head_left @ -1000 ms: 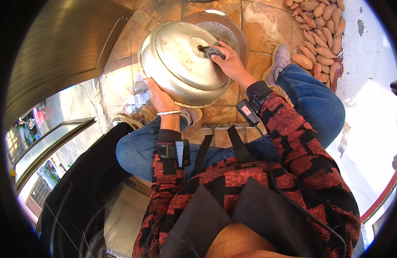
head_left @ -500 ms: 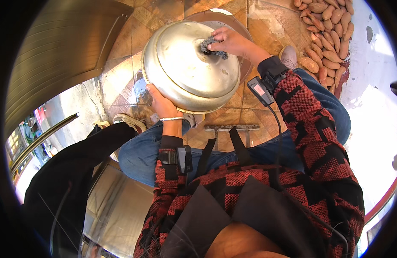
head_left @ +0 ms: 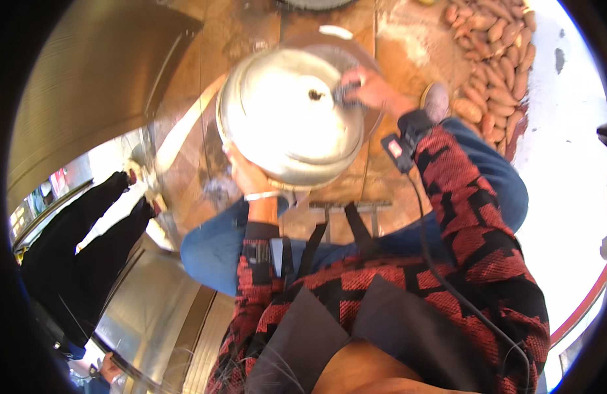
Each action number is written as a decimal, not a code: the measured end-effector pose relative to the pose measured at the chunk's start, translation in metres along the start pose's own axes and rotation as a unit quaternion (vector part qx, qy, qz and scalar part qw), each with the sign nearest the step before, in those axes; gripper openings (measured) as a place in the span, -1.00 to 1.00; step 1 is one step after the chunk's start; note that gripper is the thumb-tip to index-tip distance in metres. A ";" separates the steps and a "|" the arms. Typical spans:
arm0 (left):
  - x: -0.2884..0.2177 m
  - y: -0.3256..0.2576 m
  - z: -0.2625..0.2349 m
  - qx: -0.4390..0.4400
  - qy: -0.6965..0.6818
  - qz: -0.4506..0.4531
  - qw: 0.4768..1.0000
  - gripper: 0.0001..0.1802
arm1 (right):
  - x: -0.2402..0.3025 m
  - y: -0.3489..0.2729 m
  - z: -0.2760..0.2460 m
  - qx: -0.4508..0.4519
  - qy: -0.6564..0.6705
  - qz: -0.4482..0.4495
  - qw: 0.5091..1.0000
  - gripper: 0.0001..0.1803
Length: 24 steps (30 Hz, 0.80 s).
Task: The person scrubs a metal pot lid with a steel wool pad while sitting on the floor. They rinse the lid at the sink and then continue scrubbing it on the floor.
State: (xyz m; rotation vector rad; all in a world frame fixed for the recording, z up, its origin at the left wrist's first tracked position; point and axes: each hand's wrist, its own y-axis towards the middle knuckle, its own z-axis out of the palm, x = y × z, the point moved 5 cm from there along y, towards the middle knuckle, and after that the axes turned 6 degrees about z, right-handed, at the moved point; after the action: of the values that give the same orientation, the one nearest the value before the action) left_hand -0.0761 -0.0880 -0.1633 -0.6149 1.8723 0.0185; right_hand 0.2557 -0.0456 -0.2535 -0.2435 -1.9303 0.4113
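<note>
A large domed metal pot lid (head_left: 274,118) is tilted up in front of me, above a brown basin (head_left: 377,65). My left hand (head_left: 246,174) grips its near-left rim, fingers hidden beneath. My right hand (head_left: 374,90), somewhat blurred, is closed on a grey steel wool scourer (head_left: 346,94) and presses it against the lid's right side. A small dark hole (head_left: 315,95) shows at the top of the dome. Bright glare covers much of the metal.
Sweet potatoes (head_left: 494,72) are heaped along the white wall at far right. A metal panel (head_left: 93,85) rises at left. Another person's black-trousered legs (head_left: 73,262) stand there, and a hand (head_left: 109,369) shows below. Part of a round vessel (head_left: 316,2) is at the top edge.
My right hand has slid the scourer from the lid's centre to the right, uncovering the hole. The other person's legs have shifted left, away from my knee.
</note>
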 end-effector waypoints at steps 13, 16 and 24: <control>-0.062 -0.010 0.010 0.005 -0.139 0.068 0.988 -0.33 | 0.016 -0.009 0.009 -0.266 -0.053 -0.031 0.962 -0.70; -0.075 -0.016 0.003 0.044 -0.132 0.093 0.986 -0.47 | -0.002 -0.010 0.028 -0.264 -0.191 -0.004 0.945 -0.65; -0.079 -0.020 -0.008 0.031 -0.154 0.076 0.985 -0.53 | -0.080 -0.009 0.099 0.092 -0.398 0.078 0.910 -0.47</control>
State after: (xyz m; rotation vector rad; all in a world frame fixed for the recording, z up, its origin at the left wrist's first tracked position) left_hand -0.0546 -0.0758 -0.0850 -0.3991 1.6078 0.1460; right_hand 0.1950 -0.0988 -0.3524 -0.1068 -2.6537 0.8973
